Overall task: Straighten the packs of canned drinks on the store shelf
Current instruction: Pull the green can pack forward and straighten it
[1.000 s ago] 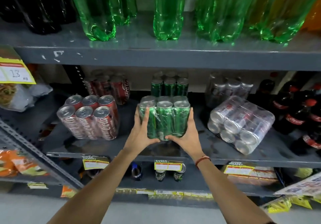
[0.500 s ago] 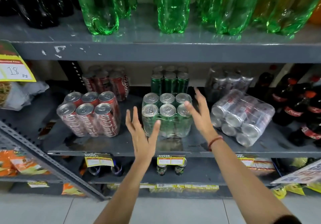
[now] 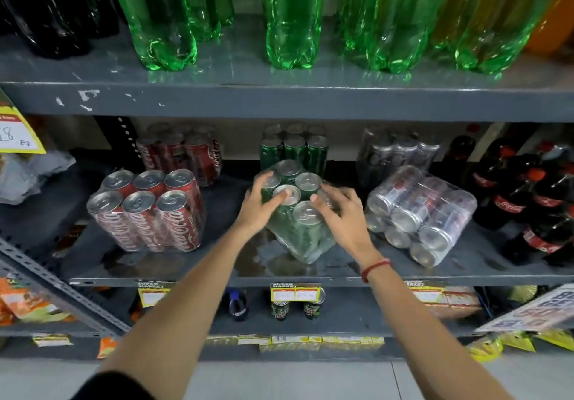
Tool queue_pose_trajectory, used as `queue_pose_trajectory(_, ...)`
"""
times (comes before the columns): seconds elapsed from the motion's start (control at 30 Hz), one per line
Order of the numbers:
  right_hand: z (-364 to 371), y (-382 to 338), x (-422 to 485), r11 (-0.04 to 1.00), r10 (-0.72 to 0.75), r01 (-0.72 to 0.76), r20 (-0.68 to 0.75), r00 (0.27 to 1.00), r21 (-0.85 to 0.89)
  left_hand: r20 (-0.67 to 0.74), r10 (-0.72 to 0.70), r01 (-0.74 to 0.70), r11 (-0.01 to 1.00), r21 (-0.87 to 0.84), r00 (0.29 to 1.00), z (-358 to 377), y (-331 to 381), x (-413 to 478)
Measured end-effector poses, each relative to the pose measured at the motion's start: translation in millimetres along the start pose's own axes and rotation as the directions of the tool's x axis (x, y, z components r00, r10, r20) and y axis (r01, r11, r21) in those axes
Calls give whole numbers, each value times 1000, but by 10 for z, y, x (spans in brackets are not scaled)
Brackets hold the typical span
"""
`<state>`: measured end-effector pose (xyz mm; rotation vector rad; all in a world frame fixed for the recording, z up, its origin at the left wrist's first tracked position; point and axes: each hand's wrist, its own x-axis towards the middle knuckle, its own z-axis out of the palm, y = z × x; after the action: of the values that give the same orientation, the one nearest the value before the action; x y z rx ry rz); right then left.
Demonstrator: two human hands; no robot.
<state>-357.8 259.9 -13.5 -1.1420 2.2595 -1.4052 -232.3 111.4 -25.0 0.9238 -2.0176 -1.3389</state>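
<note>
Slick plastic wrap bound the heavy, rigid green can pack (image 3: 298,213), turned askew on the shelf (image 3: 217,278); both hands, left (image 3: 257,207) and right (image 3: 341,213), clasped its top sides, the surest hold.

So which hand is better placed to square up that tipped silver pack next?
Probably the right hand: it is beside the silver pack, while the left hand sits across the green pack.

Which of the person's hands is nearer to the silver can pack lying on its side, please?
Right. The right hand grips the green can pack just beside the silver can pack; the left hand is on the green pack's far side.
</note>
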Motion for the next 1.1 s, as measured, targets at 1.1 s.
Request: queue_pose_trajectory(1.1, 42, 136, 509, 999, 14, -18, 89, 996, 40, -74, 148, -135, 979, 154, 986, 255, -70, -595)
